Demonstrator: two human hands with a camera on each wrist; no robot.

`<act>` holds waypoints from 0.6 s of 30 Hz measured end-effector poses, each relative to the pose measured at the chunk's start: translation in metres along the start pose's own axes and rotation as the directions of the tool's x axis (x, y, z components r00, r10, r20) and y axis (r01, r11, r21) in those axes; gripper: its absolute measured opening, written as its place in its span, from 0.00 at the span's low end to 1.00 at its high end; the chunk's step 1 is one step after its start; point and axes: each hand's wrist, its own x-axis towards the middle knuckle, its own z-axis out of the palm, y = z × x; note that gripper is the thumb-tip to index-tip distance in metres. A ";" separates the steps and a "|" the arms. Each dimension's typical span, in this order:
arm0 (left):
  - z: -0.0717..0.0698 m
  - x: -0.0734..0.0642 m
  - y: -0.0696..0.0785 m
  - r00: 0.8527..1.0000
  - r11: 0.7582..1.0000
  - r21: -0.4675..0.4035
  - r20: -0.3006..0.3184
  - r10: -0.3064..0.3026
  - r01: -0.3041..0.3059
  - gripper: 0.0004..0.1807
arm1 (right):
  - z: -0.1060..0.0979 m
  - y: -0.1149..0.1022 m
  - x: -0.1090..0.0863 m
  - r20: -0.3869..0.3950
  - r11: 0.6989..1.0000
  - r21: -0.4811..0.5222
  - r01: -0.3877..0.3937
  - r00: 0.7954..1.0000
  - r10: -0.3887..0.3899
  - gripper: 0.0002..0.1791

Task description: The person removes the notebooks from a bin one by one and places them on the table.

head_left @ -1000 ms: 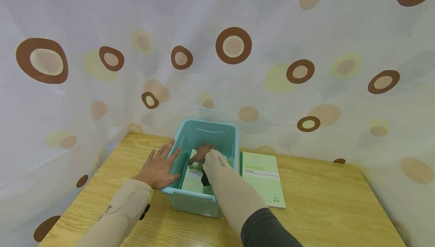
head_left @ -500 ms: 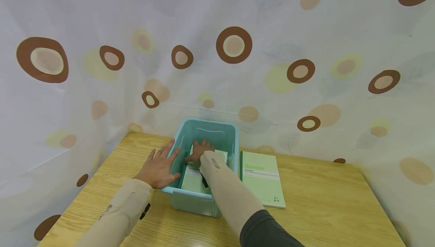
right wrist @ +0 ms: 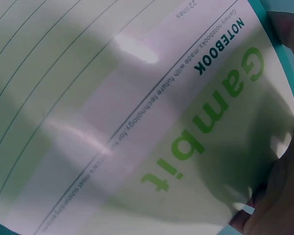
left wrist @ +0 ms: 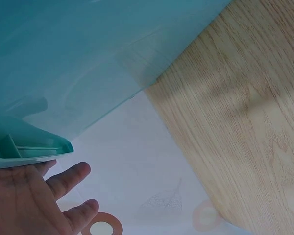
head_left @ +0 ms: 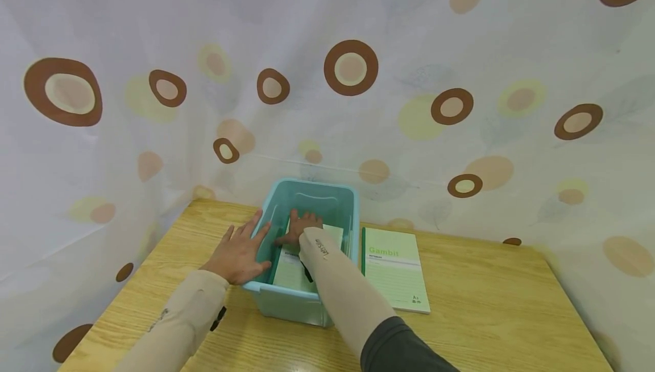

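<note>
A light-blue plastic bin (head_left: 317, 182) stands on the table, with a pale green notebook (head_left: 295, 275) lying inside it. My left hand (head_left: 239, 255) rests on the bin's left rim, fingers straight and spread. In the left wrist view its fingers (left wrist: 71, 178) extend along the outside of the rim. Reaching into the bin, my right hand (head_left: 301, 230) holds the notebook near its far left corner. The right wrist view shows the "Gambit" cover (right wrist: 137, 132), the thumb (right wrist: 290, 32) at the teal spine and the other fingers at the top edge.
A second "Gambit" notebook (head_left: 394, 272) lies flat on the wooden table (head_left: 486, 298), just right of the bin. Behind and to the left hangs a white curtain (head_left: 307, 13) with brown circles, close to the bin's far end.
My right hand has shifted slightly left and away inside the bin, its fingers spreading toward the notebook's far edge. It is nearly still since half a second ago. The left hand has stayed put.
</note>
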 end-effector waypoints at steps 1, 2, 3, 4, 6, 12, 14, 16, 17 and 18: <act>0.000 0.000 0.000 1.000 1.000 0.000 0.001 -0.002 0.002 0.42 | -0.001 0.000 0.000 -0.003 1.000 -0.007 0.001 1.000 -0.001 0.49; 0.000 0.000 0.000 1.000 1.000 0.001 0.000 0.000 0.000 0.42 | -0.001 0.000 -0.001 -0.005 1.000 -0.017 0.005 1.000 -0.005 0.49; 0.001 0.000 0.000 1.000 1.000 -0.001 0.001 -0.001 0.001 0.42 | -0.001 -0.001 -0.001 -0.008 1.000 -0.023 0.009 1.000 -0.009 0.49; 0.001 0.000 0.000 1.000 1.000 -0.002 0.002 -0.003 0.003 0.42 | -0.002 -0.001 -0.001 -0.008 1.000 -0.025 0.014 1.000 -0.014 0.49; 0.001 0.000 0.000 1.000 1.000 -0.007 0.006 -0.009 0.009 0.42 | -0.003 -0.002 -0.001 -0.016 0.999 -0.033 0.024 1.000 -0.024 0.49; 0.001 0.000 0.000 1.000 1.000 -0.009 0.003 -0.009 0.009 0.41 | -0.003 -0.001 0.001 -0.037 0.998 -0.039 0.044 0.998 -0.045 0.48; 0.000 0.000 0.000 1.000 1.000 -0.008 0.004 -0.008 0.008 0.41 | -0.004 -0.001 0.001 -0.038 0.999 -0.029 0.046 0.998 -0.047 0.48; 0.000 0.000 0.000 1.000 1.000 -0.007 0.006 -0.010 0.010 0.41 | -0.004 0.000 0.002 -0.041 0.999 -0.024 0.047 0.998 -0.048 0.48; 0.000 0.000 0.000 1.000 1.000 -0.008 0.005 -0.011 0.011 0.41 | -0.004 0.000 0.002 -0.042 0.999 -0.022 0.048 0.998 -0.049 0.48; 0.000 0.000 0.000 1.000 1.000 -0.007 0.005 -0.011 0.011 0.41 | -0.004 0.000 0.002 -0.043 0.999 -0.021 0.047 0.998 -0.048 0.48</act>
